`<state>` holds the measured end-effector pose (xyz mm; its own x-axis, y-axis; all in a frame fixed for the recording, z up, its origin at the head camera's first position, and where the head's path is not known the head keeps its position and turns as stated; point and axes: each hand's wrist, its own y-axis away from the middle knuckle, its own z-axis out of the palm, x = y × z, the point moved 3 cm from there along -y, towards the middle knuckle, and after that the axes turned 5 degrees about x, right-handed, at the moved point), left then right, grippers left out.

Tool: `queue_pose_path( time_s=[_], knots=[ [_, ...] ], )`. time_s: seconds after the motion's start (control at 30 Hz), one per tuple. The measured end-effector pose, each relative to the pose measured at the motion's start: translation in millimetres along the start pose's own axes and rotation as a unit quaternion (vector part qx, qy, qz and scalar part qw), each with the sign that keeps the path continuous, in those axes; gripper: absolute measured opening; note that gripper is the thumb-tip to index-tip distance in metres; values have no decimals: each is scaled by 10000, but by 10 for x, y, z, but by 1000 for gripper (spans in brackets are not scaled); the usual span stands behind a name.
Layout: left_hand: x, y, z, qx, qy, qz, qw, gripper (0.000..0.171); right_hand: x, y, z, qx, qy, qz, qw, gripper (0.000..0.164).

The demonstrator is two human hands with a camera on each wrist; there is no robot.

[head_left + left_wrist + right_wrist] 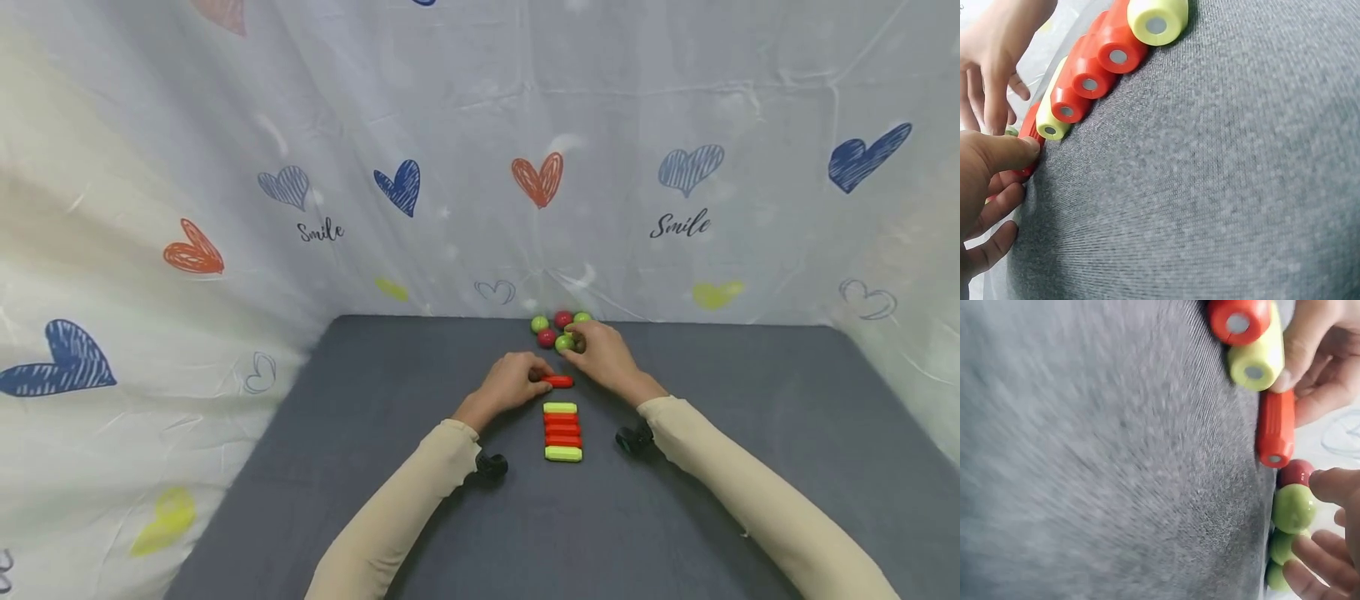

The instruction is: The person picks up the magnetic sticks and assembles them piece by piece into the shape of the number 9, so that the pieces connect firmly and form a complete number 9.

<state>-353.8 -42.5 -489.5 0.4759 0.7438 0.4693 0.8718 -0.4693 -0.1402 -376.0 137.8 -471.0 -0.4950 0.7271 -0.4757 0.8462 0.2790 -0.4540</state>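
My left hand (510, 382) pinches one end of a red rod (558, 382) between thumb and fingers; the rod lies crosswise on the grey table. Just nearer stands a row of rods side by side, a yellow-green rod (563, 454) at the near end, several red rods (562, 429) between, another yellow-green rod (560, 408) at the far end. Grey discs show on their end faces in both wrist views. Over a cluster of balls hovers my right hand (603, 358), its thumb and fingers apart around a green ball (1294, 508); contact cannot be made out.
Beyond the rods, more green balls (539, 324) and red balls (546, 337) sit near the back edge of the grey table (420, 392). Behind rises a pale curtain (465, 100) printed with hearts. Black wrist devices (491, 465) hang under both sleeves.
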Motion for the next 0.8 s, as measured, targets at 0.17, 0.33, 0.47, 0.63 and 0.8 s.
queue_pose_path(
  time_s=[0.17,0.33,0.47,0.63,0.8],
  knots=[
    [6,-19,33,17,-20,2,10000,17,10,-76,75,-6,626,-216,9978,37],
    [2,-21,47,50,57,14,10000,17,7,-103,119,-74,559,-176,9983,25],
    [-2,-12,45,52,8,14,10000,17,22,-91,128,-121,375,-57,9992,23],
    [-13,-23,14,182,-194,30,9996,17,77,-60,87,-140,191,64,9997,24],
    [-38,-31,-53,386,-132,-62,9991,18,136,12,4,-140,-24,243,9996,28]
  ],
)
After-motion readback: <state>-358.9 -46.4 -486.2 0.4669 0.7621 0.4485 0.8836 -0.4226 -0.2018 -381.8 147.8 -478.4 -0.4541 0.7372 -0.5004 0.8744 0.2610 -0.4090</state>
